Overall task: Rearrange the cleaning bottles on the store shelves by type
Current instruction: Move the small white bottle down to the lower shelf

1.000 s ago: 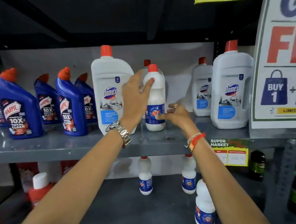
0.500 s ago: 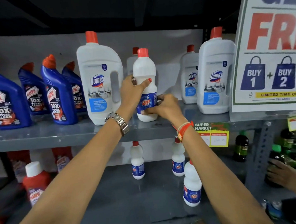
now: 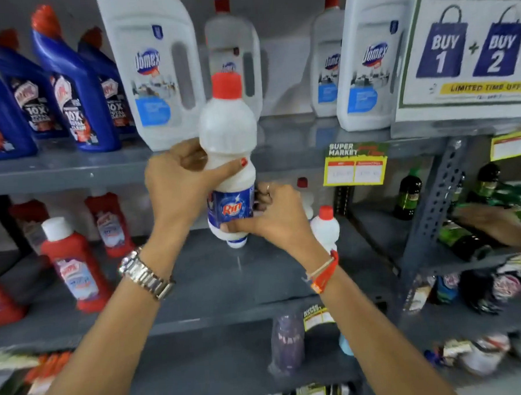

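Observation:
A white Rin bottle (image 3: 228, 138) with a red cap hangs in the air in front of the upper shelf's edge (image 3: 71, 174). My left hand (image 3: 177, 183) grips its waist and my right hand (image 3: 272, 214) holds its base. Two more small Rin bottles (image 3: 325, 227) stand on the middle shelf (image 3: 212, 278), partly hidden behind my right hand. On the upper shelf stand several big white Domex bottles (image 3: 153, 73) and, at the left, several blue Harpic bottles (image 3: 76, 95).
Red bottles (image 3: 75, 264) stand at the left of the middle shelf. A promotion sign (image 3: 468, 44) leans at the upper right. Another person's hand (image 3: 496, 224) reaches among dark green bottles (image 3: 408, 194) on the neighbouring rack. A purple bottle (image 3: 286, 341) stands on the lower shelf.
Both hands have lifted the Rin bottle off the upper shelf and brought it down and toward me. The view has tilted downward.

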A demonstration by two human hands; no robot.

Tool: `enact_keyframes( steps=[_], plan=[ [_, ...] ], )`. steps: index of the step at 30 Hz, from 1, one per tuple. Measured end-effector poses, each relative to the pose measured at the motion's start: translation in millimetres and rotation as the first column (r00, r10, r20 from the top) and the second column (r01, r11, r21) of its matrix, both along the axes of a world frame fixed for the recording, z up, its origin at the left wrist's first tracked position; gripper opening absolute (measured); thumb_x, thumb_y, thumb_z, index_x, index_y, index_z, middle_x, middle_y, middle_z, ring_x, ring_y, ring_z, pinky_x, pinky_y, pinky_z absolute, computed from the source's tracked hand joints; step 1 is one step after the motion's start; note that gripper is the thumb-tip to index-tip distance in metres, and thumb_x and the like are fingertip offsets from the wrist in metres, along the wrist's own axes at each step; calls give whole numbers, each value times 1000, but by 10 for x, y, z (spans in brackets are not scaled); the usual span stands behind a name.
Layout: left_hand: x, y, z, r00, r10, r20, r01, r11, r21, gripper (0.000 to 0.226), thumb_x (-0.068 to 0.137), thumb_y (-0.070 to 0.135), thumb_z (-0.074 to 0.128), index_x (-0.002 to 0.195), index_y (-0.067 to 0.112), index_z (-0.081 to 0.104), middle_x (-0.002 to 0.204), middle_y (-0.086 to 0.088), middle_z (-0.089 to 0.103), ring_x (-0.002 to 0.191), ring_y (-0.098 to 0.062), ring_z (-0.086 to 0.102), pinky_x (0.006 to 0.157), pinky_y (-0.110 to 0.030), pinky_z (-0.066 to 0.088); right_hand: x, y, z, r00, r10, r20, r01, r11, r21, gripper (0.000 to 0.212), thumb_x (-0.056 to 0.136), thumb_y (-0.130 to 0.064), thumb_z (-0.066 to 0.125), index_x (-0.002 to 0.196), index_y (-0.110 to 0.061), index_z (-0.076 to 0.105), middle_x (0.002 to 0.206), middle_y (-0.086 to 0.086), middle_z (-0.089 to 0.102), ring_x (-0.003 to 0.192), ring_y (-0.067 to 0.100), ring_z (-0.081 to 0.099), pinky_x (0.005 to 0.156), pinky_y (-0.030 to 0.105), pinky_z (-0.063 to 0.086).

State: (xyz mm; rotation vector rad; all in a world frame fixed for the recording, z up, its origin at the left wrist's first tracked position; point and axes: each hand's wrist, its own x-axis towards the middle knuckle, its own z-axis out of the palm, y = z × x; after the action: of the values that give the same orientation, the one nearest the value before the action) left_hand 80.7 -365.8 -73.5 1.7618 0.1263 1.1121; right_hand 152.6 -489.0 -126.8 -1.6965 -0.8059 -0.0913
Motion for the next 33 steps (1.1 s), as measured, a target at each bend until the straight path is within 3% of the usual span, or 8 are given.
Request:
enact_keyframes(
  steps=[4,10,12,15,20,24,29,33],
  plan=[
    [24,118,-795,992,86,-93,-88,996,-10,58,45,49,83,96,24,70,89,5,74,80,-4,70,74,-35,60,49,167,-732,997,-20,-76,15,998,-55,52,48,-20,90,94,-15,68,91,6,76,81,15,71,77,40,60],
    [290,362,-1695,976,77,-202,-97,991,-94,53,54,36,84,100,16,68,96,-2,74,82,-9,70,72,-27,60,331,495,-1512,974,-47,-220,9,985,-173,53,50,-11,88,98,-11,66,97,10,74,85,21,70,80,40,59],
    [420,434,-1868,972,48,-229,-80,988,-130,52,58,31,83,105,15,66,100,-6,74,88,-14,70,73,-28,60,434,605,-1687,964,-65,-259,17,983,-182,52,53,-7,86,101,-10,65,100,9,73,84,20,69,78,33,59],
    [628,507,-2055,963,30,-269,-81,980,-180,50,64,21,81,108,7,63,104,-13,71,91,-23,68,78,-36,59,570,740,-1885,954,-66,-293,12,983,-185,50,56,-5,83,102,-9,64,95,1,68,73,3,62,62,6,52],
    [897,570,-2302,929,-50,-368,-39,972,-231,48,66,13,79,108,1,60,108,-19,69,98,-31,66,83,-41,57,729,763,-2182,927,-133,-352,65,978,-197,57,58,-5,83,110,-10,60,103,4,68,87,14,61,73,17,51],
    [1009,527,-2406,914,-101,-393,6,972,-236,50,70,12,75,115,5,56,117,-16,65,105,-26,63,90,-37,54,815,751,-2307,899,-192,-393,108,968,-226,60,60,-9,83,114,-11,57,107,3,66,87,10,57,62,0,41],
    [1004,530,-2410,910,-80,-408,-2,980,-198,50,74,13,72,119,6,53,121,-16,63,109,-29,61,90,-34,52,857,711,-2320,907,-151,-393,40,960,-277,67,65,-9,81,124,-10,49,123,12,63,109,26,61,85,24,44],
    [821,529,-2311,943,-7,-334,-55,983,-176,60,72,15,74,126,9,48,128,-6,55,113,-14,52,89,-11,44,744,639,-2147,934,-162,-317,107,977,-184,77,68,-11,80,134,-10,42,131,13,58,116,27,57,92,30,47]
  ],
)
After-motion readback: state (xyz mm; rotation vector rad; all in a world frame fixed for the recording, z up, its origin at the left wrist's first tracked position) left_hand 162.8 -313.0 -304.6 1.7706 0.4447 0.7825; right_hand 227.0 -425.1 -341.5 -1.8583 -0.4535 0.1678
